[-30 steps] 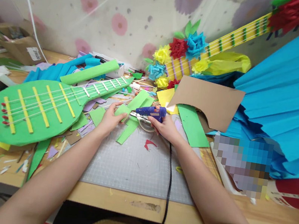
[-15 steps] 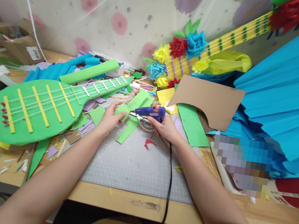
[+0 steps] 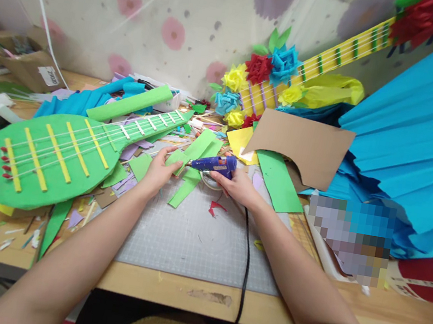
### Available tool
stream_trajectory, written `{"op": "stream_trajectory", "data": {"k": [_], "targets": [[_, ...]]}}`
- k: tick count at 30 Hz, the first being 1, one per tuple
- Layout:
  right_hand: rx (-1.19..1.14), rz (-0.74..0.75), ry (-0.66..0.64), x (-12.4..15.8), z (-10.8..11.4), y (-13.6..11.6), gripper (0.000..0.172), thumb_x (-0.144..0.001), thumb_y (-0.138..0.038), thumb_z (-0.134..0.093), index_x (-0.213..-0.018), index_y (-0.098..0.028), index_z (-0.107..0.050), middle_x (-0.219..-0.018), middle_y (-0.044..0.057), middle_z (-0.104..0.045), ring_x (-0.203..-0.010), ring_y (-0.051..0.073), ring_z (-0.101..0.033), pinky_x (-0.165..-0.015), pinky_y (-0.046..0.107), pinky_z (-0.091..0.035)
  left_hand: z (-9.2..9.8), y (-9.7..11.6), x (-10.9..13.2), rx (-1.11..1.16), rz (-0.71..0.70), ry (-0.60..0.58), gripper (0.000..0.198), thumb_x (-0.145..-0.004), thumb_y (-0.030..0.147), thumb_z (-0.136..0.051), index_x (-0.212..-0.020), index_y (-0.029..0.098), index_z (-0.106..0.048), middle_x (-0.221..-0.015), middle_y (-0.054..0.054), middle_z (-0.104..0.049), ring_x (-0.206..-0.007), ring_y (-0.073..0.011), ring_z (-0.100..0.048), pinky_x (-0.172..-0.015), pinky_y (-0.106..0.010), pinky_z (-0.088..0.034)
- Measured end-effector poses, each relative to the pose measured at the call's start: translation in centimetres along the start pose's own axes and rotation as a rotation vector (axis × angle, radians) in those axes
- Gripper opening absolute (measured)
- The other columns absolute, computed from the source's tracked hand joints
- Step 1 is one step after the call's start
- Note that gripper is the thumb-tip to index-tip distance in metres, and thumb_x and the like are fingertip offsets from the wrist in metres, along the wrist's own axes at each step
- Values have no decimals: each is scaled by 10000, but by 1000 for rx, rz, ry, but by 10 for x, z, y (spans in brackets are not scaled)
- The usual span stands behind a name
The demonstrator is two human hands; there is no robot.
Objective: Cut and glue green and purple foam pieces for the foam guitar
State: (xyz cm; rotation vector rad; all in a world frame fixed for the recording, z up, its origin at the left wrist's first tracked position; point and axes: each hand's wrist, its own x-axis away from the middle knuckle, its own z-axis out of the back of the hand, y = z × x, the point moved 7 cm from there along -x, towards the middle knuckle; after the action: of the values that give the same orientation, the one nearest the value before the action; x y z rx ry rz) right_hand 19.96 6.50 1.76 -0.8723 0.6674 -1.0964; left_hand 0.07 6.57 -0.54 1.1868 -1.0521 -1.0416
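My right hand [image 3: 233,181] is wrapped round a blue glue gun [image 3: 216,164], whose black cord [image 3: 245,261] hangs down over the table edge. The gun's nozzle points left and meets, or nearly meets, a small green paper piece [image 3: 176,160] pinched between the thumb and fingers of my left hand [image 3: 160,169]. Just behind that piece lie longer green paper strips [image 3: 200,145], and another green strip [image 3: 184,190] rests on the grey cutting mat [image 3: 195,241] below the nozzle. Whether a bead of glue is on the paper is too small to tell.
At the left lies a green paper lute [image 3: 49,156] with white strings. A yellow flowered instrument [image 3: 261,95] leans against the wall behind a cut cardboard sheet [image 3: 302,143]. Blue crepe paper [image 3: 422,124] fills the right side. Red scraps [image 3: 216,208] lie on the mat.
The glue gun has moved slightly left and down, bringing its nozzle up to the green paper piece. My left hand has stayed nearly still.
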Motion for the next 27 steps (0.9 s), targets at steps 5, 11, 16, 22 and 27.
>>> {"op": "stream_trajectory", "data": {"k": [5,11,16,22,27], "targets": [[22,5,-27,1,-2,-2,421,-748,-561,-533,-854,-157,-590,-598,-6,-551,-583,137,-498,-554,248,-382,-1,2,2,3,23,1,502,-637,207,-675,-1117,172,-530,-864,-24,-601,-627,-113,-548,-479,-200,-425],[45,6,-40,1,-4,-1,370,-764,-533,-545,-775,-165,-585,-548,-3,-531,-573,145,-507,-539,250,-380,0,0,1,-9,7,-1,496,-645,204,-665,-1120,161,-526,-941,-49,-597,-677,-124,-562,-464,-196,-434],[18,17,-51,1,-8,0,363,-761,-536,-549,-804,-179,-595,-559,-8,-539,-566,138,-504,-547,250,-386,0,0,-1,-15,-5,0,487,-648,204,-661,-1115,163,-528,-1009,-61,-580,-650,-106,-552,-448,-191,-442],[46,-15,-72,2,-10,2,377,-765,-534,-546,-861,-173,-595,-560,-18,-532,-523,120,-470,-526,242,-369,0,0,0,7,6,0,490,-629,199,-670,-1100,172,-534,-884,-28,-586,-624,-98,-547,-442,-174,-438],[92,-37,-101,3,-13,3,407,-757,-575,-531,-786,-174,-597,-557,-15,-513,-506,118,-443,-511,244,-346,-1,1,0,-2,7,-5,496,-643,207,-653,-1120,169,-525,-835,-13,-574,-592,-92,-536,-440,-185,-446]]}}
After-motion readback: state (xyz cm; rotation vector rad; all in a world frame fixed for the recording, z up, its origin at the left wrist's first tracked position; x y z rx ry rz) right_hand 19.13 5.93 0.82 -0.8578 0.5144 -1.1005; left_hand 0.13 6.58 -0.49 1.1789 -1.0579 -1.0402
